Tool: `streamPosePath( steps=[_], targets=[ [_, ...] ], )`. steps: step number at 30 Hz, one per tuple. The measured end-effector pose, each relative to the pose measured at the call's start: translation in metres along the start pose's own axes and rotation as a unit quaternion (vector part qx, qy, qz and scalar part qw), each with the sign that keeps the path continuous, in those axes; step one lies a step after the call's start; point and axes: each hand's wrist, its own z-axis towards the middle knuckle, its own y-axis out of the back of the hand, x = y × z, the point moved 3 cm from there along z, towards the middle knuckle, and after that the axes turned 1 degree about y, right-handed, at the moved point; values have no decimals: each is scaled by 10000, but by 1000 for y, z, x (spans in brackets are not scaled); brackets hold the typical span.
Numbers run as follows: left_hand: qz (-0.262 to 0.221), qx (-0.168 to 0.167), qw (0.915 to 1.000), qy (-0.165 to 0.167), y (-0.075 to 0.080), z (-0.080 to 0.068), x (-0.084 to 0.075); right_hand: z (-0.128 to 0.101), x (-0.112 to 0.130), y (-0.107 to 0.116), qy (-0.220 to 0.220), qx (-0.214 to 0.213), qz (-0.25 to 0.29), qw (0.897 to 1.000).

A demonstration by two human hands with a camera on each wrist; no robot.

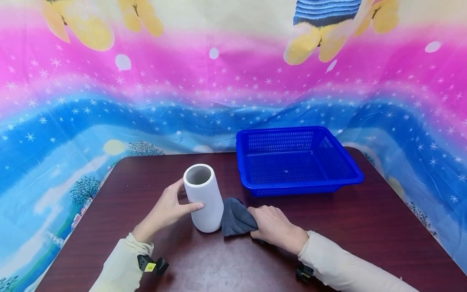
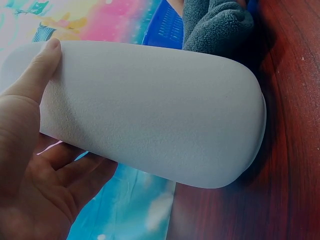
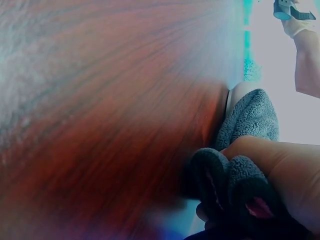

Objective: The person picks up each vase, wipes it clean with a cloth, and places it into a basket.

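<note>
A white vase [image 1: 206,207] with a wide round mouth stands on the table, tilted slightly in the head view. My left hand [image 1: 168,207] grips it from the left, thumb across its front and fingers behind. The left wrist view shows the vase's smooth side [image 2: 150,110] close up, with the left thumb near its upper end. My right hand [image 1: 275,227] holds a bunched dark grey cloth [image 1: 237,219] against the lower right side of the vase. In the right wrist view, folds of the fuzzy cloth [image 3: 252,117] stick out on both sides of the right hand's grip.
A blue plastic basket [image 1: 299,186] with slotted walls stands at the back right of the dark red-brown table [image 1: 153,178]. Behind the table hangs a colourful printed backdrop [image 1: 204,89]. Both wrists wear small black cameras [image 1: 147,264].
</note>
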Motion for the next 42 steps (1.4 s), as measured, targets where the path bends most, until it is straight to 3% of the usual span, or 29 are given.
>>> streamPosePath(
  steps=[27,42],
  targets=[
    [-26,-11,10000,-14,0,0,1,-9,-5,5,-48,-253,156,9995],
    [-12,-21,10000,-14,0,0,0,-13,-2,20,12,-475,213,9986]
  ],
)
